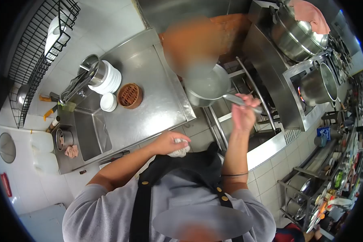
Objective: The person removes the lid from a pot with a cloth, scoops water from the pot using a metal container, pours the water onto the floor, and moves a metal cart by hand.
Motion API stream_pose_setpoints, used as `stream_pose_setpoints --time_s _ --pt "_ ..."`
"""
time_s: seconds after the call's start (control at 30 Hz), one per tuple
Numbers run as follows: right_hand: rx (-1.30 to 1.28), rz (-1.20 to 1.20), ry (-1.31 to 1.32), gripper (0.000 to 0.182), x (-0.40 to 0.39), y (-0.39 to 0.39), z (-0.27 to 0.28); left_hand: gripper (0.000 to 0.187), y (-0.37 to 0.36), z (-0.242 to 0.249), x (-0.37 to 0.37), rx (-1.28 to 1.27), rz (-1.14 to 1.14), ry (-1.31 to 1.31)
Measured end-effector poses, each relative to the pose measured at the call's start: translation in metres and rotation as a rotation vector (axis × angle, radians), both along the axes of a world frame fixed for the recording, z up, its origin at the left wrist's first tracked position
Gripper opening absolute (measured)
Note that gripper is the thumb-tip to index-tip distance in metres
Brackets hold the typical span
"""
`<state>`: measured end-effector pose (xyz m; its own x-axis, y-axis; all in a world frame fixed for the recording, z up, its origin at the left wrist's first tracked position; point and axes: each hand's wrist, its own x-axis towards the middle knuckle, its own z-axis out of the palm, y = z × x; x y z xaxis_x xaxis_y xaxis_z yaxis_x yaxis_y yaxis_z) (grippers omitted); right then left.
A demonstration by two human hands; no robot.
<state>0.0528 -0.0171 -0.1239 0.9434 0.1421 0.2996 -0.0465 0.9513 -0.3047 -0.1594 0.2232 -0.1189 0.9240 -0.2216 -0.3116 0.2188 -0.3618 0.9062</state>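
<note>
Steel is nearly everywhere in this kitchen. The right hand (243, 114) is raised in front of the chest with its fingers (249, 101) wrapped tight around the long handle of a steel pan (207, 86); the handle runs through the fist, and the round bowl of the pan hangs just beyond the fingertips, up and to the left, over the gap between the counter (149, 92) and the stove (270, 68). The pan's inside looks pale and bare. The left hand (169, 142) is lower, near the counter's front edge, its fingers curled over a white cloth (180, 150) that bunches out beneath the palm; the cloth is well apart from the pan.

On the counter stand a round bamboo steamer (130, 95), a stack of white plates (109, 78) and smaller white bowls (108, 102) just beside it. A sink (90, 133) is sunk into the counter's left part. On the stove a large lidded pot (298, 34) carries a pink cloth (310, 14), and a second pot (319, 84) sits beside a flame.
</note>
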Motion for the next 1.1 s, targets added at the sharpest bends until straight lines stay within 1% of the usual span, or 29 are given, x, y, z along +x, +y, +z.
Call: stream_pose_setpoints --time_s 0.07,0.1,0.17,0.2,0.23,0.27,0.3,0.33,0.37,0.4,0.43,0.47,0.5,0.53,0.57,0.6,0.63,0.67,0.7,0.77,0.8,0.83,0.87,0.9,0.97,1.0,1.03,1.1 --pt "0.021 0.029 0.022 0.04 -0.014 0.039 -0.016 0.032 0.003 -0.002 0.002 -0.035 -0.078 0.006" --pt "0.019 0.019 0.031 0.04 -0.021 0.055 -0.025 0.032 0.003 -0.008 0.003 -0.037 -0.088 0.016" --pt "0.028 0.04 0.013 0.042 -0.031 0.083 -0.04 0.034 0.0 -0.015 0.007 -0.1 -0.028 0.057" --pt "0.027 0.032 0.013 0.042 -0.037 0.095 -0.046 0.042 0.0 -0.008 0.014 -0.124 -0.051 0.127" --pt "-0.011 0.011 0.002 0.041 -0.042 0.105 -0.05 0.042 -0.004 -0.021 0.019 -0.124 -0.059 0.125" --pt "-0.05 -0.01 -0.011 0.04 -0.046 0.113 -0.053 0.047 -0.008 -0.043 0.026 -0.274 0.145 0.121" --pt "-0.053 -0.019 -0.015 0.04 -0.051 0.119 -0.053 0.051 -0.008 -0.054 0.03 -0.425 0.349 0.118" --pt "-0.106 -0.026 0.017 0.039 -0.059 0.122 -0.052 0.063 -0.002 -0.039 0.041 -0.642 0.367 0.391" --pt "-0.163 -0.033 0.05 0.037 -0.067 0.123 -0.052 0.063 -0.002 -0.023 0.049 -0.649 0.356 0.395" --pt "-0.252 -0.075 -0.009 0.032 -0.071 0.123 -0.049 0.064 -0.005 -0.007 0.058 -0.813 0.442 0.465" --pt "-0.263 -0.091 -0.014 0.032 -0.079 0.121 -0.046 0.064 -0.006 0.001 0.062 -0.977 0.524 0.539" --pt "-0.375 -0.09 0.131 0.029 -0.091 0.117 -0.042 0.062 -0.007 -0.001 0.064 -0.923 0.466 0.461" --pt "-0.486 -0.11 0.285 0.026 -0.104 0.112 -0.034 0.057 -0.004 -0.016 0.061 -0.918 0.459 0.463" --pt "-0.69 -0.161 0.219 0.02 -0.114 0.107 -0.037 0.052 -0.002 -0.036 0.062 -0.914 0.408 0.477" --pt "-1.028 -0.045 0.368 0.021 -0.125 0.096 -0.043 0.041 -0.003 -0.049 0.061 -1.166 0.469 0.568" --pt "-1.309 0.085 0.78 0.035 -0.136 0.096 -0.118 0.034 -0.019 -0.003 0.07 -1.204 0.268 0.413" --pt "-1.336 0.077 0.579 0.054 -0.148 0.09 0.02 0.035 -0.024 -0.013 0.068 -1.089 0.128 0.251" --pt "-1.05 0.109 0.504 0.057 -0.159 0.089 0.007 0.038 -0.019 -0.044 0.061 -1.213 0.216 0.453" --pt "-0.794 0.155 0.315 0.05 -0.162 0.087 -0.017 0.042 -0.023 -0.019 0.05 -1.284 0.435 0.61" --pt "-0.411 0.352 0.395 0.042 -0.166 0.077 -0.016 0.043 -0.019 -0.03 0.047 -1.244 0.369 0.576" --pt "-0.354 0.452 0.454 0.041 -0.158 0.066 -0.02 0.043 -0.014 -0.038 0.045 -1.236 0.311 0.616" --pt "-0.293 0.577 0.505 0.04 -0.152 0.058 -0.017 0.043 -0.006 -0.041 0.042 -1.205 0.345 0.685" --pt "-0.481 0.466 0.51 0.033 -0.148 0.063 -0.015 0.044 0.004 -0.045 0.04 -1.174 0.393 0.746" --pt "-0.49 0.452 0.512 0.033 -0.143 0.063 -0.017 0.044 0.007 -0.049 0.035 -1.18 0.377 0.752" --pt "-1.112 0.664 0.414 0.032 -0.133 0.071 -0.024 0.05 0.009 -0.049 0.024 -1.029 0.433 0.655" --pt "-1.053 0.773 0.453 0.026 -0.129 0.08 -0.032 0.048 0.009 -0.031 0.019 -0.966 0.44 0.651" --pt "-1.053 0.769 0.451 0.026 -0.129 0.086 -0.028 0.048 0.014 -0.028 0.017 -0.965 0.436 0.648" --pt "-0.763 1.169 0.537 0.023 -0.131 0.099 -0.018 0.043 0.029 -0.027 0.006 -0.772 0.332 0.479"
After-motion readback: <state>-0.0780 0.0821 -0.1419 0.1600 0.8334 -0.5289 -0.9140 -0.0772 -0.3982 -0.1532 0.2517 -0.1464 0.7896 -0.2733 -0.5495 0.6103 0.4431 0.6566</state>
